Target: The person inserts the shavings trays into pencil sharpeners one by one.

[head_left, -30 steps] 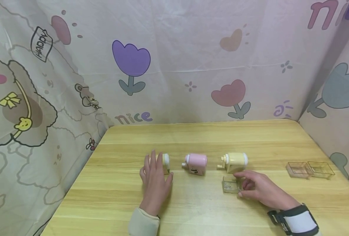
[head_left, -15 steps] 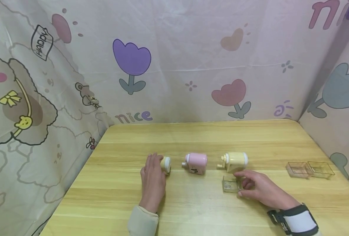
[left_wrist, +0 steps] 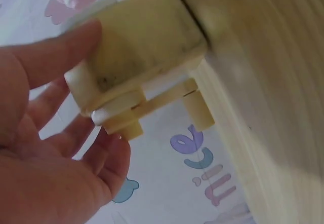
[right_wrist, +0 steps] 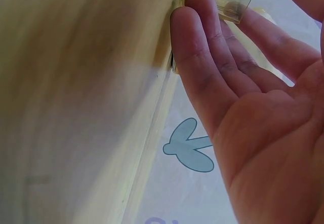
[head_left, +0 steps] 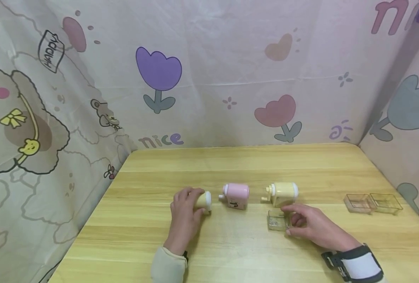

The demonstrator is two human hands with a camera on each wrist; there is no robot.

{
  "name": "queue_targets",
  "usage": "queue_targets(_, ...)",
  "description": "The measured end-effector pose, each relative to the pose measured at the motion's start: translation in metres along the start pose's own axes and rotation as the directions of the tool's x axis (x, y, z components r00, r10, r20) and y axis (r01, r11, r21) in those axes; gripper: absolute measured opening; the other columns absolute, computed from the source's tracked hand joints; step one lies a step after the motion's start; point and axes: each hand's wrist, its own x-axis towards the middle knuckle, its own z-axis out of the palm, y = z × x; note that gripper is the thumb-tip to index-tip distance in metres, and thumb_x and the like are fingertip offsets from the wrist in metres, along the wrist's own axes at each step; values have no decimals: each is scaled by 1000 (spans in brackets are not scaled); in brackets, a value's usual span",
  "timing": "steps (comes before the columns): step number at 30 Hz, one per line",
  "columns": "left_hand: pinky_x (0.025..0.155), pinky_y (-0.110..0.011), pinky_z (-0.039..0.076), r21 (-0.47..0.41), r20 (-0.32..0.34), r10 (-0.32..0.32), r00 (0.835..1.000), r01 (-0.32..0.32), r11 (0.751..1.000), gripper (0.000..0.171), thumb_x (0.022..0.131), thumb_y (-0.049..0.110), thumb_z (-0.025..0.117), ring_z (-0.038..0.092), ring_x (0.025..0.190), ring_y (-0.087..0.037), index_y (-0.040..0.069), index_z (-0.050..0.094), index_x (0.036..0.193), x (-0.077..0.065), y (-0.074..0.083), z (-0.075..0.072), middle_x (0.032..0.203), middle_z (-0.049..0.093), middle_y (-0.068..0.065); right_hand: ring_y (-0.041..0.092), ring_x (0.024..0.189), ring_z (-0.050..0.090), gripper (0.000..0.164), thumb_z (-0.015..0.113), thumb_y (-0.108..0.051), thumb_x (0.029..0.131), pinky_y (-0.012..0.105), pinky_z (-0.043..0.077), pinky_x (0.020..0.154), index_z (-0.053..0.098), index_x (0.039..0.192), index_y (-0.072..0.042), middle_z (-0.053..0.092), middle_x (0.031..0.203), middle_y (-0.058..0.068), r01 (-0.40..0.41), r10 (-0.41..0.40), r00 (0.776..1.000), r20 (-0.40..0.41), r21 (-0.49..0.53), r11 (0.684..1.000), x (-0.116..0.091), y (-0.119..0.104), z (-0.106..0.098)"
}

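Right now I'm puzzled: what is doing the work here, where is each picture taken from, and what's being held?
No robot here: someone works bare-handed. The wide picture comes from a head-worn camera looking down; the two close-ups from cameras on each wrist. At the pale wooden table, the left hand grips a yellow plastic crank device, perhaps a pencil sharpener. To its right stand a similar pink device and a second yellow device. The right hand holds a small, clear, yellowish tray. Farther right lie a clear pinkish tray and a clear yellow tray.
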Motion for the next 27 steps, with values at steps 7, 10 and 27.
queue_targets(7,89,-46,33,-103,105,74,992,-63,993,50,74,10,77,42,114,-26,21,61,120,-3,11,3,121,54,-2,6,83,57,65,76,-39,76,30,51,73,55,130,-9,61,102,-1,2,-2,1000,-13,-13,1000,0,-1,0)
queue_targets(10,90,-45,34,-118,115,107,988,-93,989,51,73,12,78,43,111,-24,22,62,120,-4,15,6,120,55,-1,6,83,57,65,76,-39,76,30,51,73,55,129,-9,61,101,-2,6,-6,1000,-14,-12,1000,0,-1,0)
queue_targets(27,98,-42,37,-147,102,205,973,-189,971,51,75,17,78,41,117,-20,22,63,123,-12,33,26,124,54,-1,7,83,57,66,76,-41,75,29,51,73,55,129,-8,61,99,-2,12,-12,1000,-13,-11,1000,0,0,0)
